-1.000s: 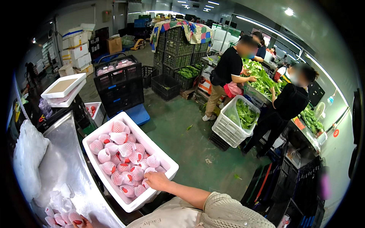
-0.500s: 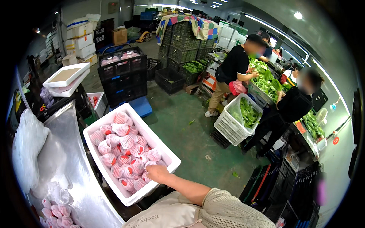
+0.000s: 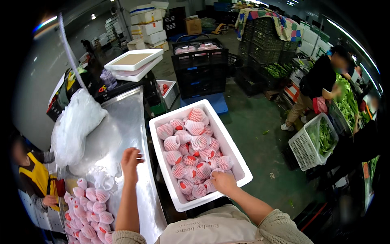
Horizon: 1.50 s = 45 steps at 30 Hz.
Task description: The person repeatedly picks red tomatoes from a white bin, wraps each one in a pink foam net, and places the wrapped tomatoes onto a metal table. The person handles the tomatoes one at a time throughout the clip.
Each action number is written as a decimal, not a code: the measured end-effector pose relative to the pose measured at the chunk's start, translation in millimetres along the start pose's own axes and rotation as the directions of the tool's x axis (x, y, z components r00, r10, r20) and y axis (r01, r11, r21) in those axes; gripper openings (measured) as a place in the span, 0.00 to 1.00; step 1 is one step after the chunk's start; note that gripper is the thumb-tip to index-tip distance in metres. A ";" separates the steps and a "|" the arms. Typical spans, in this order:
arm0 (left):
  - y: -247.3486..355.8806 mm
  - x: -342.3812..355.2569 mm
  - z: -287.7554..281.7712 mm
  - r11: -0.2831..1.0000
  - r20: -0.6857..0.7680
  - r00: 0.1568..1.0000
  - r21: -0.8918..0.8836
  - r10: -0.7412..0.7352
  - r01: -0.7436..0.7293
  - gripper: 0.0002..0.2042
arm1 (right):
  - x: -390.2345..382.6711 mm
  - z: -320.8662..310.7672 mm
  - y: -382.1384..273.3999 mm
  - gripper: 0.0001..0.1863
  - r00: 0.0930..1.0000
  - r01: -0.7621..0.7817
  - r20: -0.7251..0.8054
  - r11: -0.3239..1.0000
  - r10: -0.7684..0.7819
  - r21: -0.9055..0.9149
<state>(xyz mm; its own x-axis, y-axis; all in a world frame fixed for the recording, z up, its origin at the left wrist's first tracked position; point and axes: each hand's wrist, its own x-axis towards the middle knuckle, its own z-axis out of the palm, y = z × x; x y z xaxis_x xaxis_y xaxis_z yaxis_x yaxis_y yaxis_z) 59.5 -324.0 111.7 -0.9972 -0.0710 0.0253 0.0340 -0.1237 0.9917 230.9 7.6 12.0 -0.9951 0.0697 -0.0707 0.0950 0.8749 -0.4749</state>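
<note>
A white foam box point(image 3: 156, 140) in front of me holds many red fruits in pink-and-white foam nets point(image 3: 198, 142). Inside its near right part, my right hand point(image 3: 224, 183) reaches down with curled fingers against a netted fruit point(image 3: 209, 186). My left hand point(image 3: 131, 163) is raised over the metal table point(image 3: 134, 118), left of the box, its fingers apart and apparently holding nothing. More netted fruits point(image 3: 90, 209) are heaped on the table's near left part, beside loose empty foam nets point(image 3: 106, 179).
A white plastic bag point(image 3: 79, 126) lies on the table. Stacked black crates point(image 3: 199, 73) stand on a blue base beyond the box. A person in a yellow apron point(image 3: 37, 175) is at the left. At the right, people work with leafy greens near a white basket point(image 3: 313, 142).
My view has swung left, so the box appears farther right. My left hand has come into view over the table. My right hand stays at the fruits in the box.
</note>
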 end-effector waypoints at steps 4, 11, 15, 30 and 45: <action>-38.4 50.8 105.0 0.874 0.337 0.938 0.430 0.078 -0.227 0.16 | -3.1 -6.7 -5.5 0.14 0.996 0.017 -0.084 0.999 -0.014 0.029; -99.5 133.4 257.7 0.290 0.625 0.770 0.719 0.126 -0.631 0.41 | -0.8 -4.1 3.0 0.09 0.980 0.093 -0.187 0.990 -0.073 0.103; -112.0 132.8 311.5 0.127 0.471 0.877 0.880 -0.098 -0.458 0.43 | 1.2 4.9 11.5 0.08 0.967 0.147 -0.238 0.966 -0.095 0.212; -93.9 102.4 244.7 0.639 0.411 0.875 0.607 0.255 -0.472 0.31 | 0.8 7.7 10.1 0.11 0.973 0.088 -0.223 0.985 -0.053 0.151; -32.2 -104.8 110.9 0.923 0.490 0.868 0.290 0.084 -0.253 0.36 | -5.4 -36.2 -54.4 0.27 0.989 0.145 -0.139 0.541 -0.052 0.828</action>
<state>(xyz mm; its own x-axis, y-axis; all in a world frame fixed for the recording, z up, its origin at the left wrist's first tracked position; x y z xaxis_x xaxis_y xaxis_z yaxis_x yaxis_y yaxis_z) 155.4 -202.8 91.1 -0.8955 0.4127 0.1664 0.2637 0.1909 0.9455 230.1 -23.1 70.0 -0.9930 0.0896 0.0769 -0.0691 0.0869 -0.9938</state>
